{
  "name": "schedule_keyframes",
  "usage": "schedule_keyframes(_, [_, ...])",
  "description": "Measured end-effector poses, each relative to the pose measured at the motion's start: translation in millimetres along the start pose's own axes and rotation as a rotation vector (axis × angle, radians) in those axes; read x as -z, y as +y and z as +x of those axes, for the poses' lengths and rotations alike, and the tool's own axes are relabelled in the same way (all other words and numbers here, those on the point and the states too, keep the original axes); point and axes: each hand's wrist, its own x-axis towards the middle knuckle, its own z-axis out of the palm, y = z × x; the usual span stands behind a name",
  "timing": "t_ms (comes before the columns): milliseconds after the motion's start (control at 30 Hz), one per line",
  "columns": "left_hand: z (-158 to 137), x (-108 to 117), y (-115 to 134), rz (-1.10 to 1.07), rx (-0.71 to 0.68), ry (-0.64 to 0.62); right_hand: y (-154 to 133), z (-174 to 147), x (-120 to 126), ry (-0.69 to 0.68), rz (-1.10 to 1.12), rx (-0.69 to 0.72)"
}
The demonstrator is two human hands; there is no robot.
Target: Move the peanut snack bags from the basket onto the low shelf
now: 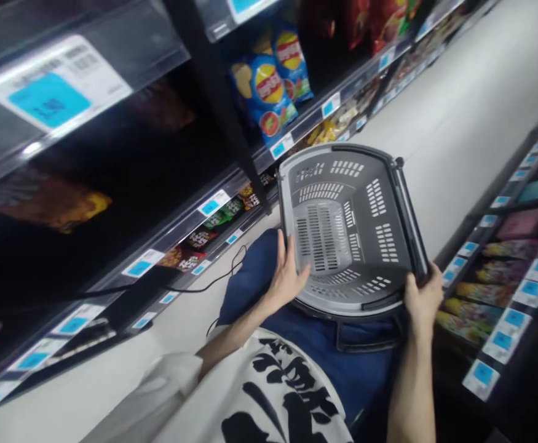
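A grey plastic shopping basket [379, 237] with slotted walls and a dark folding handle is tilted in front of me, its inside facing me and nothing in it. At the basket's near left rim, my left hand [288, 280] has its fingers spread, with the thumb reaching over to the inner side. On the opposite side, my right hand [424, 298] is closed around the rim and the handle bar, thumb on top. The undersides of both grips are hidden.
Shelves with price labels [213, 204] run along my left, holding blue chip bags [269, 92] and other snack packets. A lower shelf on the right carries colourful packets [487, 289]. A thin black cable [204, 288] hangs by the left shelf. Pale floor [471, 117] stretches between the shelves.
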Motion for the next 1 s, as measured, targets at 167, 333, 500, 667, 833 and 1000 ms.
schedule_keyframes(167, [51.7,-12.0,-14.1,0.226,-0.134,0.061,-21.1,-19.6,-4.7,0.020,-0.042,-0.109])
schedule_keyframes(333, [102.1,-3.1,-19.8,0.456,-0.277,-0.048,-39.0,-23.6,-12.2,0.058,-0.045,-0.206])
schedule_keyframes(500, [119.7,1.6,-17.9,0.559,-0.330,-0.078,-52.2,-21.5,-15.4,0.022,-0.051,-0.296])
schedule_keyframes(667, [134.8,4.8,-17.8,0.559,-0.257,-0.139,-61.8,-29.3,-12.2,-0.094,-0.003,-0.405])
schedule_keyframes(833, [129.0,-2.2,22.6,0.624,-0.176,-0.278,-58.7,-27.9,-9.2,-0.186,0.166,-0.427])
schedule_keyframes(1000, [52.9,30.7,159.7,0.395,-0.108,-0.889,-75.1,-66.3,61.8,-0.325,0.158,-0.364])
